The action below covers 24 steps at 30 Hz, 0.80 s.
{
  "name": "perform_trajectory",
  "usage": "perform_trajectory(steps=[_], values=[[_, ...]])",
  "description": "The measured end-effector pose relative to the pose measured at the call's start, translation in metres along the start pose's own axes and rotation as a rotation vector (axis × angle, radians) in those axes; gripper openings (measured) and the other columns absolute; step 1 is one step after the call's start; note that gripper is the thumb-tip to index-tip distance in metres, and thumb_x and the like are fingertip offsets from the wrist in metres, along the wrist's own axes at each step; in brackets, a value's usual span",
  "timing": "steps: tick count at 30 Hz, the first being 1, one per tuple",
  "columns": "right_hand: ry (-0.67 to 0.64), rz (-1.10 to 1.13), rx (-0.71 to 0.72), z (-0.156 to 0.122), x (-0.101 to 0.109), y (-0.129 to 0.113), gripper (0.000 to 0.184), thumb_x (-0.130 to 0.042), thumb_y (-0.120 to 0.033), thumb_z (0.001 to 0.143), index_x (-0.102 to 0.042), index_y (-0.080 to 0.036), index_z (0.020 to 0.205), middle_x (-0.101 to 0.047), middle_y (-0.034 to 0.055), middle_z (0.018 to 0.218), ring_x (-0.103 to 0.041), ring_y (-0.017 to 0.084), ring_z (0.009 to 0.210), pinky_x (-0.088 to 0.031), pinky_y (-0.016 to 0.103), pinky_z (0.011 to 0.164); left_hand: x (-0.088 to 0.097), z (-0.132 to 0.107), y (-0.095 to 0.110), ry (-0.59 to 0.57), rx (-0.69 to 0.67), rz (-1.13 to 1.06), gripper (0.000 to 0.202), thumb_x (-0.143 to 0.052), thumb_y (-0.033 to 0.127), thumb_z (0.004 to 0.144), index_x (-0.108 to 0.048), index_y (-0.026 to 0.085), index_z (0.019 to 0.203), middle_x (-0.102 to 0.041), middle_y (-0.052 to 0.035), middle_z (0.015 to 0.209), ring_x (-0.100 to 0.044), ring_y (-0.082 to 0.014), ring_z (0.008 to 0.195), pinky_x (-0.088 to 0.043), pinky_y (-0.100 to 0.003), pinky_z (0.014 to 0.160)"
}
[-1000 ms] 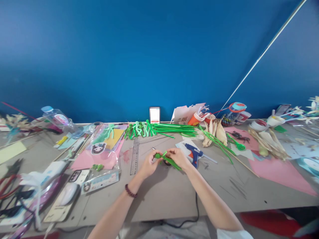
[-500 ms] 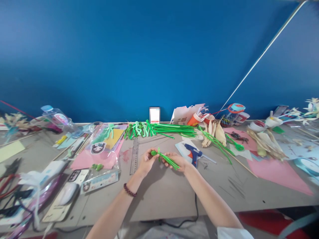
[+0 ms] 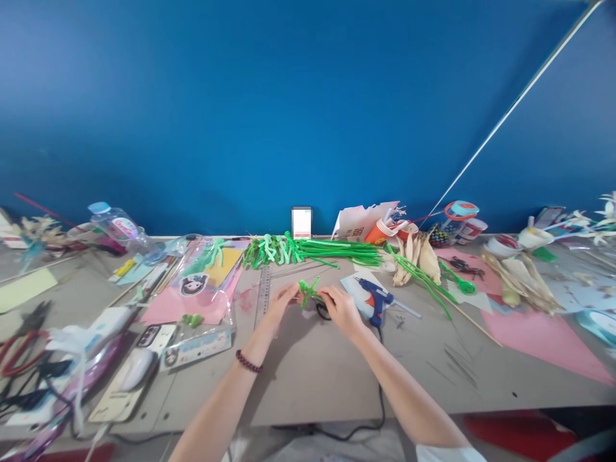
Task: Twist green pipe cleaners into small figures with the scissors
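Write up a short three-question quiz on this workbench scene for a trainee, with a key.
1. Multiple choice: What colour is the fuzzy piece between the person's left hand and right hand? (a) red (b) green (c) white
2. True or false: In the picture, the blue glue gun lies farther right than the right hand.
3. Fill in: The person wears the beaded bracelet on the ____ side.

Key: 1. b; 2. true; 3. left
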State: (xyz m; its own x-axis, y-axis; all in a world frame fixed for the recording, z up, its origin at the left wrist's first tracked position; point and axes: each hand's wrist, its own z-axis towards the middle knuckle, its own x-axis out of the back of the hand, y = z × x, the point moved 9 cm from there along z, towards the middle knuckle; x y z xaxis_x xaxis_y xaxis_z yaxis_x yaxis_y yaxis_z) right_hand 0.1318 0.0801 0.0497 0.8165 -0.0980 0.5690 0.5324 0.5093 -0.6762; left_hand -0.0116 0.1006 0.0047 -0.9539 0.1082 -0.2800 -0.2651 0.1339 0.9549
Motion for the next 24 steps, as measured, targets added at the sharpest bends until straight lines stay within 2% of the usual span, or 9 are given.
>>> perform_trajectory(steps=[2,5,8,12,16,18,22,24], values=[[-0.032,-0.052,0.090,-0.001,-0.003,-0.005,0.026,-0.038,-0.026,0.092,-0.063,-0.019,0.089,-0.066,0.0062,0.077,-0.061,0.017,0.070,-0.044,0.025,0.064,-0.008,-0.003,-0.001,-0.058,0.023,0.078,0.027,-0.071,0.039,0.066,-0.063,0.013,0.067,-0.061,-0.0017,0.065,-0.054,-0.0138,0.064,-0.041,-0.026,0.065],[-0.041,-0.077,0.158,-0.003,-0.005,-0.007,0.026,-0.039,-0.025,0.092,-0.064,-0.019,0.090,-0.069,0.0064,0.079,-0.063,0.017,0.070,-0.045,0.025,0.063,-0.015,-0.007,0.001,-0.099,0.035,0.139,0.027,-0.077,0.036,0.060,-0.064,0.013,0.068,-0.061,-0.0010,0.064,-0.052,-0.0129,0.063,-0.039,-0.025,0.063],[-0.026,-0.056,0.120,-0.002,-0.004,-0.002,0.024,-0.042,-0.026,0.091,-0.065,-0.020,0.088,-0.070,0.0057,0.080,-0.064,0.017,0.070,-0.046,0.025,0.064,-0.017,-0.008,0.003,-0.114,0.033,0.147,0.030,-0.078,0.036,0.057,-0.065,0.014,0.072,-0.063,-0.0015,0.066,-0.052,-0.0131,0.063,-0.040,-0.026,0.062],[-0.070,0.011,0.028,0.000,-0.007,0.005,0.023,-0.045,-0.026,0.090,-0.066,-0.020,0.086,-0.070,0.0049,0.079,-0.064,0.017,0.070,-0.046,0.025,0.065,-0.014,-0.005,0.002,-0.086,0.002,0.115,0.033,-0.079,0.036,0.056,-0.066,0.013,0.076,-0.066,-0.0041,0.073,-0.056,-0.0149,0.069,-0.043,-0.028,0.069],[-0.100,0.165,-0.125,0.002,-0.010,0.014,0.018,-0.051,-0.028,0.085,-0.066,-0.020,0.080,-0.070,0.0040,0.078,-0.063,0.017,0.071,-0.046,0.026,0.065,-0.013,-0.004,0.000,-0.098,-0.015,0.107,0.028,-0.079,0.031,0.058,-0.067,0.014,0.076,-0.067,-0.0041,0.074,-0.057,-0.0149,0.071,-0.044,-0.029,0.073],[-0.142,0.318,-0.249,0.001,-0.015,0.021,0.018,-0.055,-0.032,0.082,-0.065,-0.018,0.076,-0.068,0.0034,0.072,-0.062,0.016,0.067,-0.046,0.026,0.062,-0.013,-0.005,0.000,-0.114,-0.016,0.115,0.024,-0.079,0.029,0.060,-0.067,0.014,0.075,-0.067,-0.0036,0.073,-0.057,-0.0147,0.070,-0.044,-0.029,0.073],[-0.325,0.766,-0.611,-0.013,-0.039,0.035,0.030,-0.065,-0.045,0.072,-0.062,-0.015,0.077,-0.064,0.0013,0.061,-0.060,0.013,0.052,-0.046,0.024,0.050,-0.022,-0.009,-0.003,-0.218,0.013,0.047,0.021,-0.077,0.029,0.063,-0.067,0.015,0.077,-0.068,-0.0038,0.074,-0.059,-0.0150,0.070,-0.046,-0.029,0.073],[-0.419,0.946,-0.715,-0.020,-0.049,0.032,0.035,-0.072,-0.047,0.065,-0.062,-0.014,0.074,-0.063,0.0008,0.059,-0.059,0.012,0.050,-0.048,0.023,0.050,-0.028,-0.012,-0.005,-0.279,0.031,-0.017,0.022,-0.077,0.029,0.063,-0.067,0.015,0.077,-0.068,-0.0038,0.074,-0.060,-0.0149,0.069,-0.046,-0.029,0.073]])
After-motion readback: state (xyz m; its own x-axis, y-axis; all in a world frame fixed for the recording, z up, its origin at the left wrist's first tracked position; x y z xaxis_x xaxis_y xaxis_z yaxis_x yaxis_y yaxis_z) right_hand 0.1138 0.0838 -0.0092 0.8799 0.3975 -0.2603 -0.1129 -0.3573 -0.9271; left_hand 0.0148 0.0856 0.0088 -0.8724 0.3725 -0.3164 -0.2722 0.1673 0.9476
